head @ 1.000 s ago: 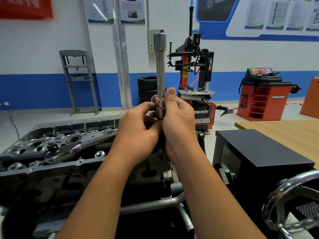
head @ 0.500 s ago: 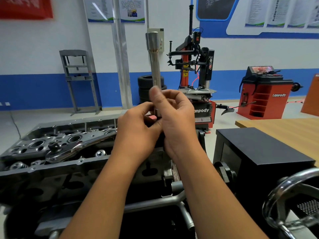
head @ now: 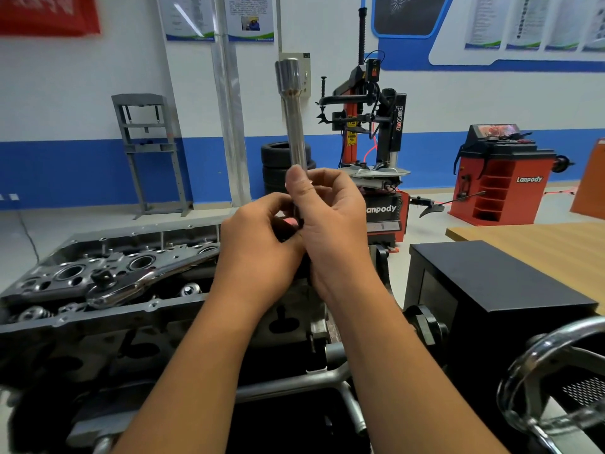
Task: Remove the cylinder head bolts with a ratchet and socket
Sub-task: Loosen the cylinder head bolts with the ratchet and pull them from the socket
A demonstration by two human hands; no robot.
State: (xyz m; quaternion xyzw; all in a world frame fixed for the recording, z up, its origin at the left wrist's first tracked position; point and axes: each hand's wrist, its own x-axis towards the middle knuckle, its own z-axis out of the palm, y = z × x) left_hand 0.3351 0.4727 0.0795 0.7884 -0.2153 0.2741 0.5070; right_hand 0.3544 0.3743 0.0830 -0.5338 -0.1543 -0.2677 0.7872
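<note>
Socket extension (head: 293, 126) upright, base pinched in my left hand (head: 258, 244) and right hand (head: 330, 221), above cylinder head (head: 108, 273); ratchet (head: 144, 283) lies there, apart.

The cylinder head (head: 108, 283) sits on a metal stand (head: 294, 385), and a ratchet (head: 144, 283) lies across its top face. Right of the cylinder head stands a black box (head: 497, 290), with a wooden counter (head: 537, 244) just behind it.

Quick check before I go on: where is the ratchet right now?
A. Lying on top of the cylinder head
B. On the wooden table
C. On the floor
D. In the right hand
A: the ratchet lies on the cylinder head, while both hands hold the long socket extension upright.
</note>
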